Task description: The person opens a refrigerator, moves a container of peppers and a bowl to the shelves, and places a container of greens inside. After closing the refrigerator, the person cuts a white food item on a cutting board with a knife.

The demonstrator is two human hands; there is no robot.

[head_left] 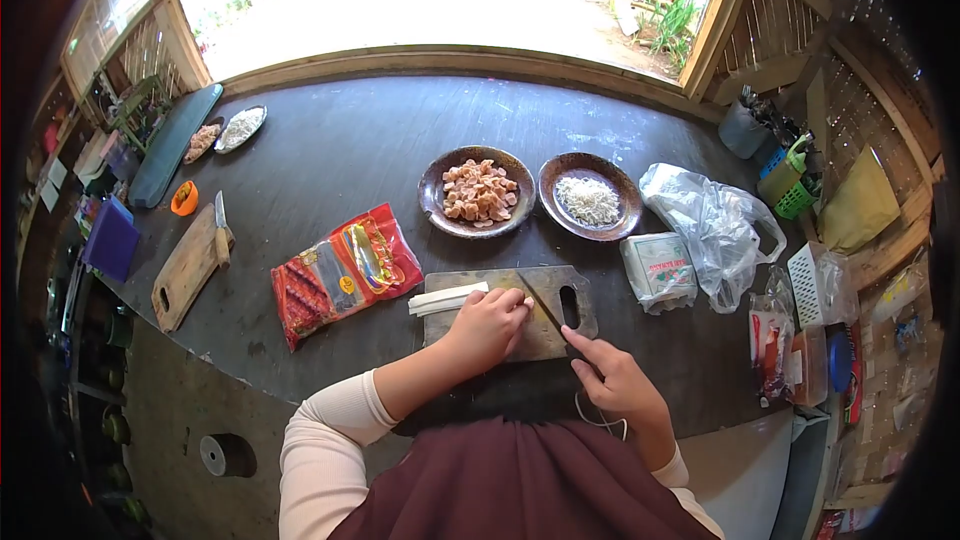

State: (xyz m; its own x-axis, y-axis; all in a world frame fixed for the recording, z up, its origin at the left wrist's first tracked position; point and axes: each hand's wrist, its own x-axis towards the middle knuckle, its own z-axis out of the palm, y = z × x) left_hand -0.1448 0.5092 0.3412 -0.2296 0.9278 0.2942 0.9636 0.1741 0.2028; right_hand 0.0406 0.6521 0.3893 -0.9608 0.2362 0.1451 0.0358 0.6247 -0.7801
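Note:
On a wooden cutting board point(470, 342) lie long white strips of food point(445, 298), sticking out past its left edge. My left hand point(488, 326) is closed over their right end, fingertips curled down against the board. What lies under its fingers is hidden. A knife point(541, 302) is gripped by its handle in my right hand point(618, 378), the blade slanting up and left across the board, close beside my left fingertips. Behind the board stand a brown plate of sliced pink sausage point(480, 192) and another with small whitish shreds point(588, 202).
Left of the board lies a red sausage packet point(345, 275). A plastic bag point(710, 230) and a white wrapped pack point(660, 272) sit to the right. Farther left are a second board point(185, 275) with a knife point(221, 230) on it and an orange cup point(184, 198).

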